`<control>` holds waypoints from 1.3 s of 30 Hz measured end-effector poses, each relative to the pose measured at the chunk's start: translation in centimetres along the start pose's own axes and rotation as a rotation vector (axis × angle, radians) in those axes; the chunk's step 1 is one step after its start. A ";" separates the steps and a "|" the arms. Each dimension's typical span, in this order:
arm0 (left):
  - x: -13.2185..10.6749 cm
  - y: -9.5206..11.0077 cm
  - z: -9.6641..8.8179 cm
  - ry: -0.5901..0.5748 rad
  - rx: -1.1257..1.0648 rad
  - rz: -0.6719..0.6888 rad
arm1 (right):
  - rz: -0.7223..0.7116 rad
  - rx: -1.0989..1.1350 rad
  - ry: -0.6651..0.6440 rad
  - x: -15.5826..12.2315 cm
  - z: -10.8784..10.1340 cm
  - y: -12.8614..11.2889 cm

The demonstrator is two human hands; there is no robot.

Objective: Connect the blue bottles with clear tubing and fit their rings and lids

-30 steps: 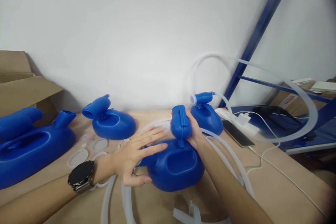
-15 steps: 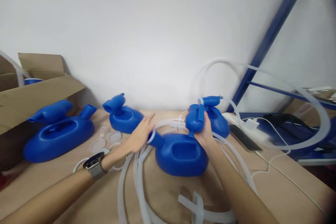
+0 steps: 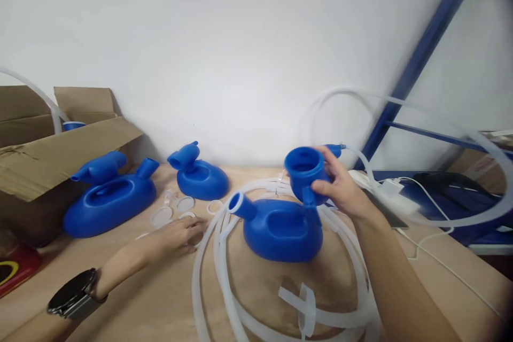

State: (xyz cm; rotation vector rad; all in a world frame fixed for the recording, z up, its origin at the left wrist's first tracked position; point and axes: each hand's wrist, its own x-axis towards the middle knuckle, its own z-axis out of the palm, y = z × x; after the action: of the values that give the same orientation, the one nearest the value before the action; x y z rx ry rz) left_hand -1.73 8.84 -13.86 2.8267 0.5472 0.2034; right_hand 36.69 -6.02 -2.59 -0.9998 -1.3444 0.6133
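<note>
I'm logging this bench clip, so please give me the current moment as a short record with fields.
setting: tan table against a white wall
left hand: palm down on the table, by small clear rings
right hand: grips the blue funnel cup above the blue container
around it: loops of clear tubing
further left: two more blue containers, open cardboard box

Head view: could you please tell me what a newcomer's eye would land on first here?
The bright blue container at table centre, ringed by loops of clear tubing. The right hand grips its wide open funnel. The left hand rests on the table near small clear rings, with two more blue containers behind it.
</note>
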 end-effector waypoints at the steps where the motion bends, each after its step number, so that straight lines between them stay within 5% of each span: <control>1: 0.4 -0.2 0.2 -0.021 0.000 -0.021 | -0.046 -0.111 -0.047 -0.2 0.2 -0.6; 7: 1.4 -0.7 -2.5 -0.040 0.022 -0.107 | -0.171 -0.580 -0.282 -0.8 1.5 -3.3; 10: 1.9 0.3 -5.5 0.179 -0.134 -0.217 | -0.209 -0.648 -0.303 -0.9 1.8 -3.3; 13: 3.1 3.3 -7.3 0.475 -0.370 -0.259 | -0.256 -0.675 -0.314 -0.9 2.2 -2.6; 18: 6.3 9.5 -7.0 0.606 -0.299 0.151 | -0.360 -0.673 -0.368 -1.2 3.3 -1.8; 21: 7.6 11.0 -6.7 0.672 -0.209 0.382 | -0.381 -0.654 -0.381 -1.5 3.7 -1.8; 28: 7.8 11.2 -6.9 0.663 -0.172 0.455 | -0.326 -0.687 -0.391 -1.6 3.6 -1.8; 34: 7.9 12.2 -6.5 0.574 -0.167 0.383 | -0.233 -0.610 -0.377 -1.6 4.5 -1.4; 39: 9.5 12.6 -4.8 0.689 -0.196 0.664 | -0.114 -0.419 -0.237 -2.5 6.6 -2.0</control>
State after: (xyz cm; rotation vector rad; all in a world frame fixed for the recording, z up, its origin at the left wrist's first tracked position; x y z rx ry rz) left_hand 10.53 2.28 -5.03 2.5801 -0.3164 1.2911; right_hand 29.53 -7.60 -2.59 -1.2004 -1.7747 0.3770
